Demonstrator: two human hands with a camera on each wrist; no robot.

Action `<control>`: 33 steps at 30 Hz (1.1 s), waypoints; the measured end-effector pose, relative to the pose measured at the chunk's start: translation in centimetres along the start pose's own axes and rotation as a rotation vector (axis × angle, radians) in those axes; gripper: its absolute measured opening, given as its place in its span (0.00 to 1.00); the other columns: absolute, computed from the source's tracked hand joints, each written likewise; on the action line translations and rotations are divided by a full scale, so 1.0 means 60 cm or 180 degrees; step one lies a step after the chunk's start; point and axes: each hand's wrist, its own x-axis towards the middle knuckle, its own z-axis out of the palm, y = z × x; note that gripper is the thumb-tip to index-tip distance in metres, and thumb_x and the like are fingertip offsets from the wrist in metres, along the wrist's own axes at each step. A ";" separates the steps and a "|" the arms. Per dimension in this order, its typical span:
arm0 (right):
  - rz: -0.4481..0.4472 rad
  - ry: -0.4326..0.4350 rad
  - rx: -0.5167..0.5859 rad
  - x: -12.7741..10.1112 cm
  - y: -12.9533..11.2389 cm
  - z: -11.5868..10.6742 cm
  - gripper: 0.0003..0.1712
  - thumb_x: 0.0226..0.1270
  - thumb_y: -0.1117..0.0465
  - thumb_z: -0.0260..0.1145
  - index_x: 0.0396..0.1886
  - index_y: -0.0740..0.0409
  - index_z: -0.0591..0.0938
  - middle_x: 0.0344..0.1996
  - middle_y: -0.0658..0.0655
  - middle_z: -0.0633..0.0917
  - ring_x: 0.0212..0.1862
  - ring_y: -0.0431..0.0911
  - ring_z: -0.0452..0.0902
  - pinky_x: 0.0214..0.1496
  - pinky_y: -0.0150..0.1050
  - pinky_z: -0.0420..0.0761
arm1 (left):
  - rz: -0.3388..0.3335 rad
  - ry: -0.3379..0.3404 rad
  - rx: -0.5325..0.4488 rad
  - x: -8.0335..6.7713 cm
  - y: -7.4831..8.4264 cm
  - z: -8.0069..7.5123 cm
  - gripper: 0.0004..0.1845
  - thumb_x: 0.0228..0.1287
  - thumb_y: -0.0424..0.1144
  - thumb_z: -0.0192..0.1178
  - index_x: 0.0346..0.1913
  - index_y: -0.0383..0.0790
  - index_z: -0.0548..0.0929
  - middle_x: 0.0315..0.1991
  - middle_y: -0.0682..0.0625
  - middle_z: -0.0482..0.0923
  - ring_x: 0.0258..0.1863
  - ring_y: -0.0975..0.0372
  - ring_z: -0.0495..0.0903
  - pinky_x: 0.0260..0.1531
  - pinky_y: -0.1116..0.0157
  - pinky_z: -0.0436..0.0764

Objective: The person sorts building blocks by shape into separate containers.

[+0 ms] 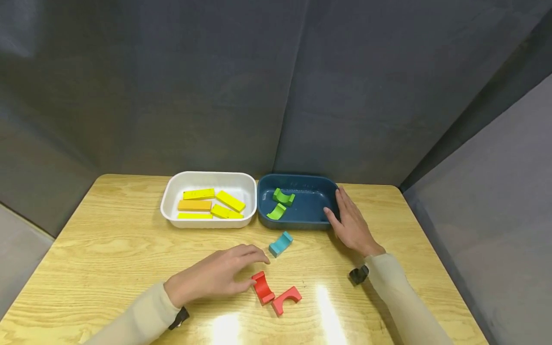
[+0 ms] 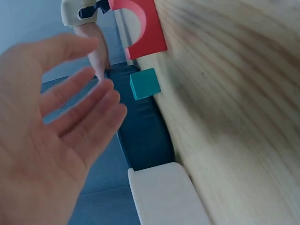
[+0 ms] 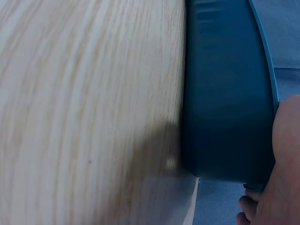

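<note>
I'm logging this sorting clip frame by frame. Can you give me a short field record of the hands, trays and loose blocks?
left hand: fingers relaxed, beside a red arch block, holding nothing
right hand: rests on the right rim of the blue tray
blue tray contents: two green arch blocks
white tray: yellow and orange flat blocks
loose on table: teal arch block, second red arch block

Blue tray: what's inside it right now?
The blue tray holds two green arch blocks on its left side. The right hand rests on the right rim, its thumb reaching inside, covering some of the floor there.
</note>
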 end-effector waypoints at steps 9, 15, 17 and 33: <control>-0.0010 0.0051 0.0008 0.001 0.000 0.000 0.49 0.88 0.36 0.46 0.89 0.62 0.44 0.89 0.59 0.41 0.88 0.60 0.39 0.86 0.64 0.47 | 0.0200 -0.0331 0.0029 0.005 -0.005 0.016 0.27 0.70 0.33 0.68 0.70 0.50 0.81 0.68 0.59 0.77 0.66 0.65 0.76 0.68 0.63 0.79; -0.0008 0.0035 0.0013 0.001 0.002 0.002 0.49 0.88 0.36 0.46 0.89 0.62 0.44 0.89 0.58 0.41 0.88 0.60 0.39 0.86 0.64 0.47 | 0.0309 -0.0409 0.0346 0.011 -0.006 0.026 0.27 0.70 0.35 0.69 0.71 0.49 0.81 0.69 0.57 0.78 0.68 0.63 0.77 0.68 0.63 0.79; -0.0010 0.0035 0.0012 0.002 0.002 0.003 0.49 0.88 0.35 0.46 0.89 0.62 0.44 0.89 0.58 0.41 0.88 0.59 0.38 0.86 0.64 0.47 | 0.0379 -0.0423 0.0494 0.014 -0.005 0.030 0.26 0.71 0.35 0.69 0.70 0.49 0.82 0.69 0.56 0.78 0.69 0.62 0.76 0.69 0.62 0.78; 0.0008 0.0041 -0.0025 0.002 0.000 0.001 0.49 0.87 0.35 0.46 0.89 0.62 0.45 0.89 0.58 0.41 0.88 0.59 0.39 0.85 0.66 0.48 | 0.0794 -0.0359 0.0845 0.025 -0.003 0.049 0.22 0.68 0.28 0.68 0.62 0.50 0.86 0.61 0.57 0.82 0.63 0.66 0.79 0.63 0.68 0.81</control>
